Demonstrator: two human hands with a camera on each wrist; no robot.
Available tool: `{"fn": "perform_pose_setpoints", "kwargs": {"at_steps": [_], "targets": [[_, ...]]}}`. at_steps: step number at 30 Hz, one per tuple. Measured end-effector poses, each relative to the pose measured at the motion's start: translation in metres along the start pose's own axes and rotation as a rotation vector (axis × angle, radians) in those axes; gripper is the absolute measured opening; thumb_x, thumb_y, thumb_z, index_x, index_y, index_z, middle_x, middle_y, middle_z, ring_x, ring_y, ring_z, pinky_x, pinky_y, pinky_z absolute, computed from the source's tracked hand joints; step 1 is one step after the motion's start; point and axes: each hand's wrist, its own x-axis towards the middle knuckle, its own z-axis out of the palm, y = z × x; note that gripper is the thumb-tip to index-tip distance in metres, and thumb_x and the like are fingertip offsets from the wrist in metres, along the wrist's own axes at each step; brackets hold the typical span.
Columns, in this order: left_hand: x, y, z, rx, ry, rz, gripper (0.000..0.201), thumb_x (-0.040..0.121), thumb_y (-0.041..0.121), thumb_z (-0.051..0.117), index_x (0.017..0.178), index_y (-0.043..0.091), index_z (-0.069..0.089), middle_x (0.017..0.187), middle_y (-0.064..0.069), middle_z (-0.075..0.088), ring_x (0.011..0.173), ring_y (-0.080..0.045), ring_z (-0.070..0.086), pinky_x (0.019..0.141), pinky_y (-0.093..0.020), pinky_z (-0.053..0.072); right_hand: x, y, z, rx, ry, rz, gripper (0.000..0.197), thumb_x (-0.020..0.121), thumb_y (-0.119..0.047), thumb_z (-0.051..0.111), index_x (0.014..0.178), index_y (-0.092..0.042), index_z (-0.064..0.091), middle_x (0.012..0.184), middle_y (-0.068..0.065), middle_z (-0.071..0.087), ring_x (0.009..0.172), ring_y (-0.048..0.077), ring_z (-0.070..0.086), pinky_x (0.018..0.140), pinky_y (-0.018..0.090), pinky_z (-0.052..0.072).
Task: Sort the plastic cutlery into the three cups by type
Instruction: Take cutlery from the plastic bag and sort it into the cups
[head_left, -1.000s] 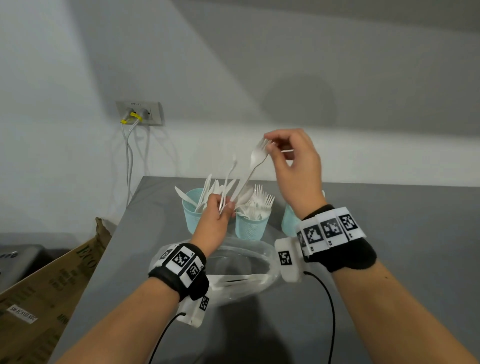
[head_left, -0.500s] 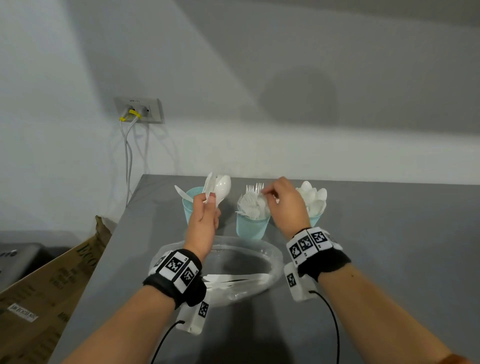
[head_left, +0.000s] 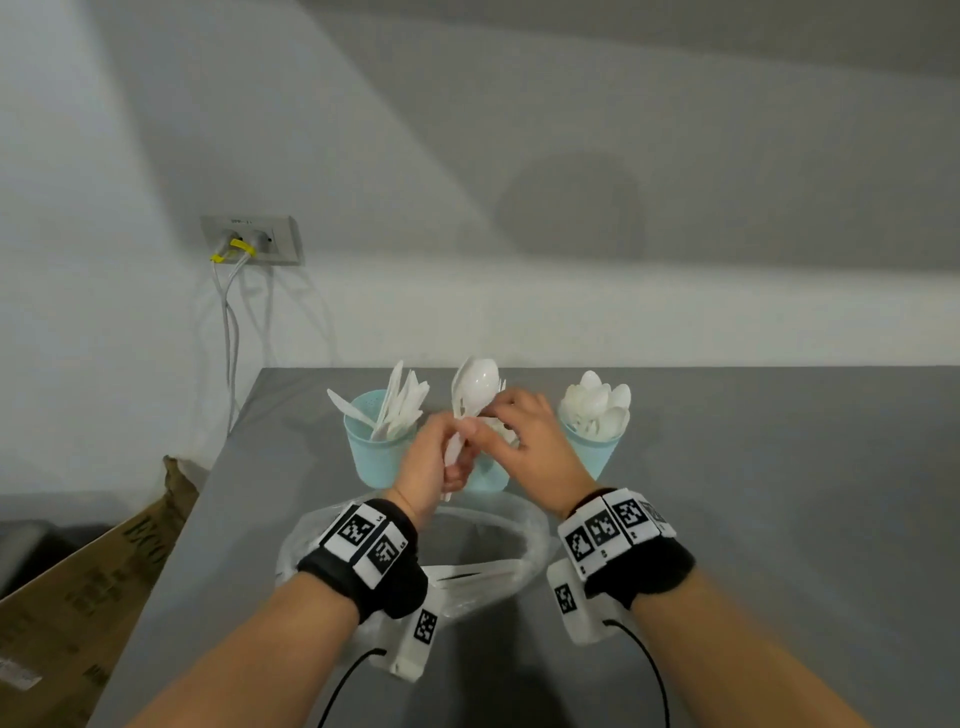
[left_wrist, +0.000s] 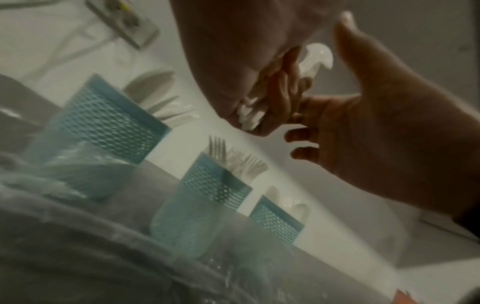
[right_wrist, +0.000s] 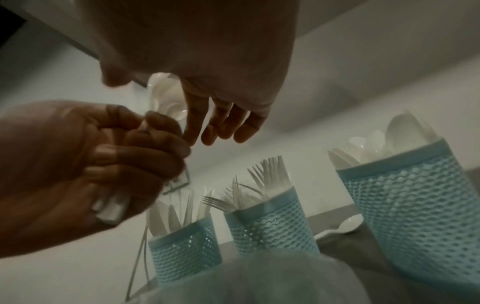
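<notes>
Three light blue mesh cups stand in a row at the table's back. The left cup (head_left: 371, 457) holds knives, the middle cup (right_wrist: 270, 228) forks, the right cup (head_left: 597, 452) spoons. My left hand (head_left: 452, 447) grips a small bundle of white cutlery by the handles in front of the middle cup. A spoon bowl (head_left: 475, 387) sticks up from it. My right hand (head_left: 501, 415) reaches in from the right, its thumb and straight fingers (right_wrist: 221, 123) on either side of the spoon (right_wrist: 166, 92), not closed on it.
A clear plastic bowl (head_left: 535, 540) with a few white pieces sits just before the cups, under my wrists. A wall socket (head_left: 252, 241) with cables is at the back left. A cardboard box (head_left: 78, 597) stands left of the table (head_left: 779, 519).
My right hand brought a fork down from high up into the middle cup, then came back to the bundle. My left hand shifted right and tilted the spoon upright.
</notes>
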Motion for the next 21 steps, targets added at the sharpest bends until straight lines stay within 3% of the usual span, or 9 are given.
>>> {"fn": "perform_pose_setpoints", "kwargs": {"at_steps": [3,6,9,11,14,18,21], "targets": [[0.002,0.001,0.025,0.162,-0.095,0.034,0.045,0.103,0.028,0.023,0.076,0.014,0.057,0.051,0.004,0.040,0.042,-0.006,0.031,0.040,-0.017,0.026,0.002,0.006,-0.002,0.166,0.102,0.054,0.038,0.086,-0.061,0.049,0.087,-0.026,0.064,0.089,0.000,0.063,0.090,0.016,0.057,0.081,0.028,0.046],[0.006,0.001,0.041,0.305,-0.175,0.026,0.040,0.103,0.030,0.025,0.089,0.013,0.059,0.064,0.001,0.048,0.052,-0.005,0.044,0.048,-0.014,0.038,0.004,0.019,-0.014,0.283,0.189,0.166,0.034,0.087,-0.051,0.053,0.074,-0.020,0.056,0.073,0.009,0.061,0.070,0.023,0.062,0.068,0.036,0.049],[0.016,-0.003,0.052,0.355,-0.236,-0.004,0.043,0.103,0.034,0.030,0.104,0.004,0.060,0.084,-0.003,0.063,0.073,-0.013,0.060,0.069,-0.019,0.051,0.002,0.022,-0.035,0.298,0.189,0.257,0.031,0.092,-0.040,0.054,0.075,-0.014,0.053,0.066,0.001,0.053,0.062,0.008,0.057,0.064,0.025,0.047],[0.025,-0.009,0.054,0.594,-0.226,0.062,0.037,0.101,0.033,0.036,0.106,0.009,0.063,0.094,-0.002,0.064,0.085,-0.014,0.060,0.080,-0.027,0.049,0.002,0.024,-0.051,0.346,0.186,0.332,0.026,0.097,-0.027,0.052,0.074,-0.016,0.049,0.064,-0.004,0.048,0.057,0.000,0.050,0.061,0.016,0.042],[0.034,-0.021,0.047,0.970,-0.131,0.208,0.023,0.096,0.026,0.047,0.106,0.020,0.066,0.100,0.004,0.062,0.091,-0.012,0.058,0.087,-0.031,0.047,0.010,0.039,-0.072,0.300,0.326,0.399,0.019,0.095,-0.028,0.054,0.084,-0.014,0.048,0.075,0.004,0.051,0.068,0.015,0.049,0.066,0.030,0.043],[0.035,-0.036,0.032,1.351,-0.063,0.286,0.027,0.090,0.026,0.050,0.113,0.032,0.062,0.115,0.007,0.056,0.112,-0.015,0.047,0.094,-0.033,0.041,0.022,0.062,-0.080,0.241,0.517,0.443,0.015,0.091,-0.025,0.060,0.090,-0.014,0.050,0.088,0.009,0.058,0.078,0.024,0.057,0.075,0.042,0.053],[0.036,-0.036,0.030,1.446,-0.050,0.324,0.028,0.090,0.025,0.049,0.115,0.033,0.059,0.118,0.006,0.053,0.115,-0.016,0.045,0.094,-0.033,0.039,0.021,0.076,-0.074,0.129,0.444,0.518,0.012,0.090,-0.021,0.061,0.095,-0.012,0.054,0.093,0.008,0.061,0.088,0.027,0.059,0.080,0.036,0.050]]}}
